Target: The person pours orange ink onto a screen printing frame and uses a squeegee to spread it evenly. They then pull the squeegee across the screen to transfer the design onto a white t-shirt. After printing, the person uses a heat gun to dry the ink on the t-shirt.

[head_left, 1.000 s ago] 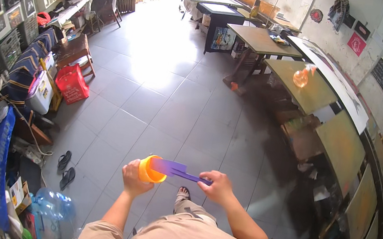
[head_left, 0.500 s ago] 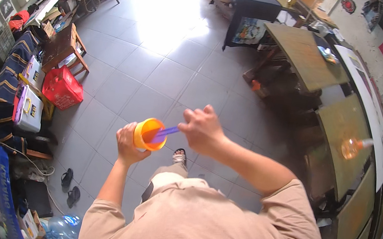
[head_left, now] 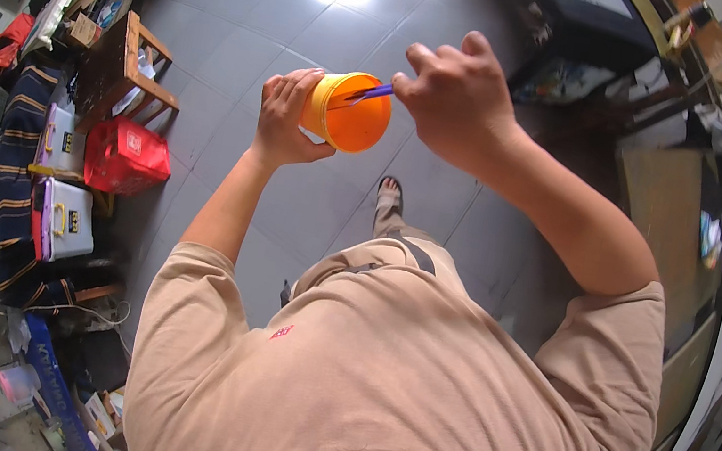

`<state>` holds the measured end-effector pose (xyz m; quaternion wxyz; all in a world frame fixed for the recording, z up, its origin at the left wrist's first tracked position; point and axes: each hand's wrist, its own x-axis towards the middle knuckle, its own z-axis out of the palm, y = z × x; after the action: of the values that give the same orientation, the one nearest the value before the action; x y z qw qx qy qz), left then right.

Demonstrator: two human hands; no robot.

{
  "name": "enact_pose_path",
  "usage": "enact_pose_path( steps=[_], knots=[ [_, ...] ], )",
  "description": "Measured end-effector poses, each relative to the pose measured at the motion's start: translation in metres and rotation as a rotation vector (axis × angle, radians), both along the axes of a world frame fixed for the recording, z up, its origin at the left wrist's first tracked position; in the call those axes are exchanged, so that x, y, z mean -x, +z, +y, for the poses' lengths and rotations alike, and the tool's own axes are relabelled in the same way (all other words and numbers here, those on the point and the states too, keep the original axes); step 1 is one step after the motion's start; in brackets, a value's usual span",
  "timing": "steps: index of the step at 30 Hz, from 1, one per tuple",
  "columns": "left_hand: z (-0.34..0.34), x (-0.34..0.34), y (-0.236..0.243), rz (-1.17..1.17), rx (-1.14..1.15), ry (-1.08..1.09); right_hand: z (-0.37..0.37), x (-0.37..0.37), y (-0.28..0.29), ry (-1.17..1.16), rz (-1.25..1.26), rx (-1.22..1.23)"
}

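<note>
My left hand (head_left: 287, 116) is wrapped around the side of a yellow-orange plastic cup (head_left: 361, 126). The cup is tilted, and its orange inside faces up toward me. In my closed right hand (head_left: 459, 99) is a slim purple tool (head_left: 377, 93), gripped at one end. Its thin, dark far end reaches into the cup's mouth; its exact kind is too small to make out. Both hands are out in front of my body, above the tiled floor.
On the left stand a red bag (head_left: 126, 158), a wooden stool (head_left: 133, 77) and white cases (head_left: 68, 219) beside a striped cloth (head_left: 17, 168). At right is a board-topped table (head_left: 661, 199); a dark-draped table (head_left: 593, 35) stands farther off. Grey tiles (head_left: 248, 44) cover the floor.
Both hands and the cup have risen in the picture, and the right hand is nearer and larger. The purple tool stays in the cup. The view has shifted, showing less of the far room.
</note>
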<state>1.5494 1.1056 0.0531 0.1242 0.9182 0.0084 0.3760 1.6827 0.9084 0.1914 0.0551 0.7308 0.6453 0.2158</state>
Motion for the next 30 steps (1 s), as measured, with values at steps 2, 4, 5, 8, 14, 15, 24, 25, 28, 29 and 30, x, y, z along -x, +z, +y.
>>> enact_pose_path(
  steps=[2, 4, 5, 8, 14, 15, 24, 25, 28, 29, 30],
  knots=[
    [0.036, -0.052, 0.001, -0.016, 0.008, 0.015, 0.042, -0.057, 0.004, -0.006, 0.026, 0.052],
    [0.071, -0.085, 0.006, 0.007, 0.012, 0.040, 0.079, -0.096, 0.007, -0.045, 0.114, 0.152],
    [0.086, -0.105, 0.009, 0.021, 0.012, 0.055, 0.096, -0.119, 0.007, -0.053, 0.201, 0.143],
    [0.133, -0.159, 0.013, 0.037, 0.011, 0.096, 0.149, -0.189, -0.015, -0.145, 0.462, 0.185],
    [0.243, -0.301, 0.022, 0.017, -0.042, 0.096, 0.247, -0.340, -0.031, -0.311, 1.075, 0.047],
    [0.268, -0.324, 0.030, 0.003, -0.062, 0.100, 0.268, -0.364, -0.027, -0.259, 1.105, -0.012],
    [0.418, -0.614, 0.110, -0.154, -0.204, -0.040, 0.357, -0.594, 0.035, -0.608, 1.550, -0.414],
    [0.427, -0.645, 0.112, -0.150, -0.195, -0.050, 0.359, -0.619, 0.036, -0.628, 1.556, -0.450],
    [0.453, -0.721, 0.112, -0.174, -0.187, -0.099, 0.365, -0.677, 0.044, -0.637, 1.535, -0.524],
    [0.460, -0.741, 0.111, -0.172, -0.190, -0.106, 0.367, -0.696, 0.046, -0.633, 1.517, -0.529],
    [0.466, -0.768, 0.111, -0.171, -0.188, -0.122, 0.369, -0.718, 0.049, -0.639, 1.497, -0.538]
  ],
)
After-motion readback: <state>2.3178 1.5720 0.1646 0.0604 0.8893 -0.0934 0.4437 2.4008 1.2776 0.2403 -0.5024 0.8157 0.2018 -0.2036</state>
